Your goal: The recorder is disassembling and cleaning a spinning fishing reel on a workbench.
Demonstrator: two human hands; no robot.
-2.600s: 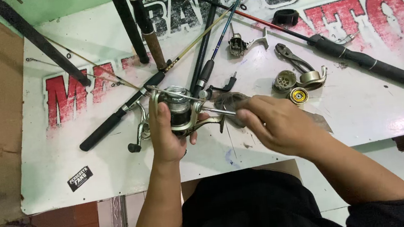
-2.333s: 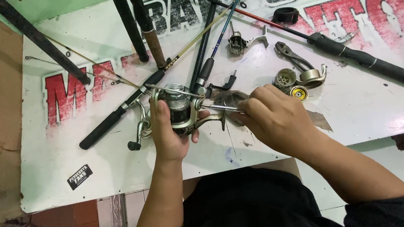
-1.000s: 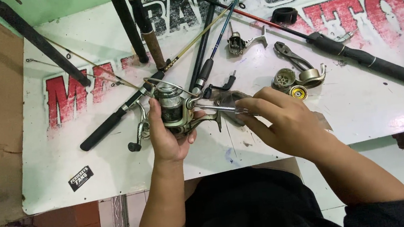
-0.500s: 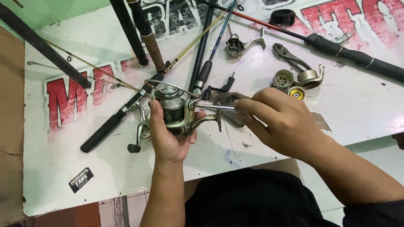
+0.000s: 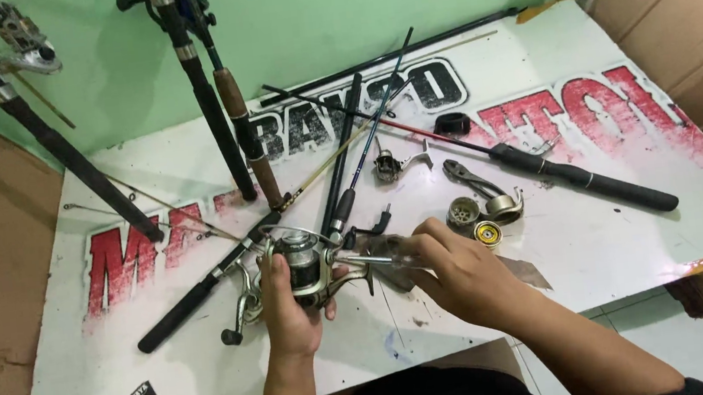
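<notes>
My left hand [image 5: 288,317] grips a silver spinning reel [image 5: 302,268] just above the white printed board [image 5: 124,352], thumb over its body. My right hand [image 5: 455,274] pinches a small clear bag or wrapper [image 5: 379,254] against the reel's right side, at its shaft. The reel's crank handle [image 5: 238,318] hangs down to the left. What lies under my right palm is hidden.
Several fishing rods [image 5: 214,133] lean on the green wall and lie crossed on the board. A black-handled rod [image 5: 576,178], pliers [image 5: 467,178], a small reel [image 5: 387,166], loose reel parts [image 5: 480,223] and a black ring [image 5: 451,123] sit at right. Cardboard [image 5: 690,22] flanks both sides.
The view has tilted up, showing the green wall and rod tops. Both hands stay on the reel, my right hand shifted slightly along its right side.
</notes>
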